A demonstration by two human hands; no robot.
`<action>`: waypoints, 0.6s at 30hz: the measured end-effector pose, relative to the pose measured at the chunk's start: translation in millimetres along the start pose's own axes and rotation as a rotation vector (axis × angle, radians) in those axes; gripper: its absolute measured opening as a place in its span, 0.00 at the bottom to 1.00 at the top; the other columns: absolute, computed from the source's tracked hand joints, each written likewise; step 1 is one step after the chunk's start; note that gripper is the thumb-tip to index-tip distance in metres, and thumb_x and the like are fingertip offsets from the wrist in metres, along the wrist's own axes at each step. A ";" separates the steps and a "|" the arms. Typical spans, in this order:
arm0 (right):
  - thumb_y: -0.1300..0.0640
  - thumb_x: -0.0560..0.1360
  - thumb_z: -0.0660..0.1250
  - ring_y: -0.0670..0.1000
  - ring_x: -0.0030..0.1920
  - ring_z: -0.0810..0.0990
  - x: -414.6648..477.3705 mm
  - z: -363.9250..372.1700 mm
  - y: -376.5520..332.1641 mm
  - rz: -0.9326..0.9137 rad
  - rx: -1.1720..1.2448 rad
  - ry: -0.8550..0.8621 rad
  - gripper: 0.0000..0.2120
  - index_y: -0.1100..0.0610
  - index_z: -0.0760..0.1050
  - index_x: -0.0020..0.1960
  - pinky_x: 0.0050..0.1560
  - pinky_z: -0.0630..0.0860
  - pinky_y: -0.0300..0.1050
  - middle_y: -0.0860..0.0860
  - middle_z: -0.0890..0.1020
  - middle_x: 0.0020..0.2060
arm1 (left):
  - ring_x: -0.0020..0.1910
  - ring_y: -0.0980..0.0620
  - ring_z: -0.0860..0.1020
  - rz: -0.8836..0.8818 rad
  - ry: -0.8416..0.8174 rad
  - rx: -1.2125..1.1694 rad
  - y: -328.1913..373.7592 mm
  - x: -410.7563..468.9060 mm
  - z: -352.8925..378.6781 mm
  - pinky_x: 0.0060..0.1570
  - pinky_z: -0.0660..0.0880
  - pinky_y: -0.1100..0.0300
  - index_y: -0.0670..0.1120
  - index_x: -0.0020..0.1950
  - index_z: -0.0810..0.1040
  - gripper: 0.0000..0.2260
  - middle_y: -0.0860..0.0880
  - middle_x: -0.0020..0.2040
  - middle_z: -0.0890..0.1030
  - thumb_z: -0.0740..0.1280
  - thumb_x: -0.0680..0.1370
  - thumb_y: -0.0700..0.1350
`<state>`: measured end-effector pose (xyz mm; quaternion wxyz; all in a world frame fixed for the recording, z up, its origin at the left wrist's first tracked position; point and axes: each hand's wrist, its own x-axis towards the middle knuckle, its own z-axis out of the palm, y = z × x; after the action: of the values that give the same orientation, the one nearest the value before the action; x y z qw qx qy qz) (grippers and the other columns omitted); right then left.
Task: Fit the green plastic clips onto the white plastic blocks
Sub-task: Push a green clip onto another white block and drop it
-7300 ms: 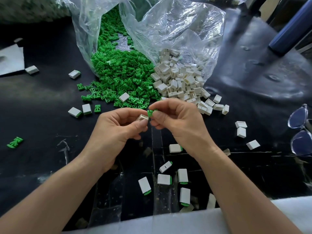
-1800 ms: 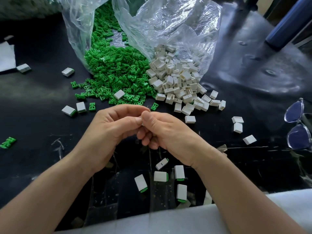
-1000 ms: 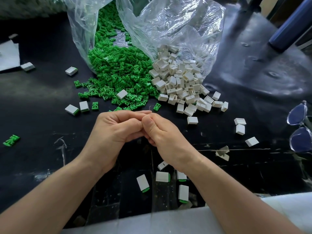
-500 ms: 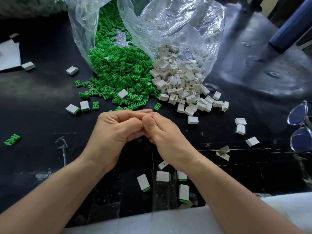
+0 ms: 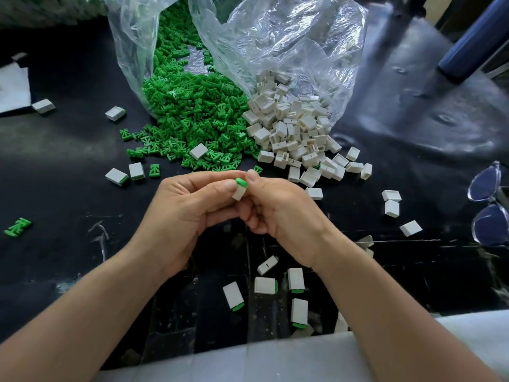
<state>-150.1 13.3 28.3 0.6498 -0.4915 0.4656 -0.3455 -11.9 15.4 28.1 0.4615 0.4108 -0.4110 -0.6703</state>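
Left hand (image 5: 187, 213): fingers curled, thumb and forefinger pinching the left side of a white block (image 5: 239, 192).
Right hand (image 5: 281, 213): fingertips pinching the right side of the same block, the other fingers folded under.
Held block: small smooth matt rectangular shell, tilted, with a green clip (image 5: 241, 182) seated in its upper end; half a second ago both fists hid it, now it shows between the thumbs.
Green clips (image 5: 192, 117): glossy moulded pieces with forked legs, heaped and spilling from a clear crinkled plastic bag (image 5: 289, 45) at the bench's far side.
White blocks (image 5: 297, 133): hollow, slotted, piled just right of the green heap, partly inside the bag.
Finished pieces (image 5: 286, 288): white shells with green ends, scattered near the bench's near edge, below the wrists.
Bench (image 5: 55, 161): black, scuffed, slightly shiny.
Eyeglasses (image 5: 487, 205): clear frame, bluish lenses, at the right edge.
Writing: none legible.
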 end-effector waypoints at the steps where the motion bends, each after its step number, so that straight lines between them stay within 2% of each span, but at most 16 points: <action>1: 0.52 0.81 0.52 0.45 0.28 0.67 0.0 -0.6 -0.3 0.006 0.006 -0.001 0.17 0.58 0.71 0.38 0.31 0.62 0.38 0.47 0.72 0.26 | 0.31 0.51 0.81 0.001 -0.006 0.003 -0.2 0.1 -0.5 0.36 0.78 0.63 0.44 0.43 0.85 0.10 0.43 0.34 0.83 0.66 0.66 0.41; 6: 0.50 0.81 0.53 0.45 0.27 0.68 1.7 -4.6 0.8 0.019 0.020 0.009 0.19 0.56 0.72 0.35 0.28 0.63 0.37 0.47 0.73 0.24 | 0.33 0.50 0.82 0.021 -0.039 0.002 -0.3 -0.5 0.1 0.37 0.79 0.63 0.45 0.44 0.85 0.11 0.43 0.37 0.84 0.69 0.64 0.41; 8: 0.48 0.80 0.52 0.44 0.26 0.69 2.1 -6.1 1.1 0.018 -0.060 0.025 0.21 0.54 0.74 0.34 0.27 0.64 0.35 0.46 0.74 0.24 | 0.34 0.51 0.82 0.036 -0.033 0.026 0.1 -0.6 -0.2 0.37 0.79 0.63 0.46 0.44 0.86 0.11 0.44 0.38 0.84 0.70 0.63 0.43; 11: 0.43 0.79 0.52 0.40 0.25 0.70 3.6 -11.0 1.3 -0.048 -0.335 0.196 0.24 0.51 0.77 0.33 0.32 0.67 0.36 0.45 0.74 0.23 | 0.37 0.54 0.82 0.055 0.028 0.100 -0.4 0.2 -2.7 0.36 0.79 0.64 0.50 0.41 0.86 0.12 0.48 0.38 0.85 0.71 0.60 0.48; 13: 0.43 0.78 0.54 0.39 0.27 0.71 5.3 -17.1 0.4 -0.113 -0.441 0.342 0.23 0.52 0.79 0.34 0.36 0.68 0.40 0.44 0.74 0.22 | 0.33 0.57 0.80 0.043 0.029 0.171 -0.2 -0.1 -3.7 0.29 0.74 0.68 0.52 0.39 0.85 0.12 0.49 0.35 0.84 0.72 0.58 0.50; 16: 0.47 0.78 0.60 0.46 0.34 0.74 10.3 -27.0 1.5 -0.169 -0.668 0.516 0.16 0.57 0.79 0.41 0.39 0.69 0.43 0.45 0.73 0.27 | 0.25 0.58 0.75 -0.034 -0.116 0.276 -0.4 -3.7 -0.4 0.23 0.67 0.70 0.49 0.41 0.85 0.14 0.50 0.30 0.81 0.74 0.57 0.50; 18: 0.52 0.76 0.63 0.48 0.39 0.74 12.5 -28.6 3.2 -0.181 -0.767 0.557 0.09 0.54 0.80 0.48 0.42 0.68 0.40 0.42 0.74 0.31 | 0.24 0.59 0.73 -0.093 -0.236 0.334 -0.6 -7.2 2.6 0.24 0.68 0.71 0.48 0.42 0.85 0.16 0.49 0.30 0.81 0.74 0.57 0.50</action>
<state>-173.1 -6.2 19.6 0.2395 -0.6231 0.6711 -0.3224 -12.8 22.8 29.6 0.3040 0.4187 -0.5484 -0.6570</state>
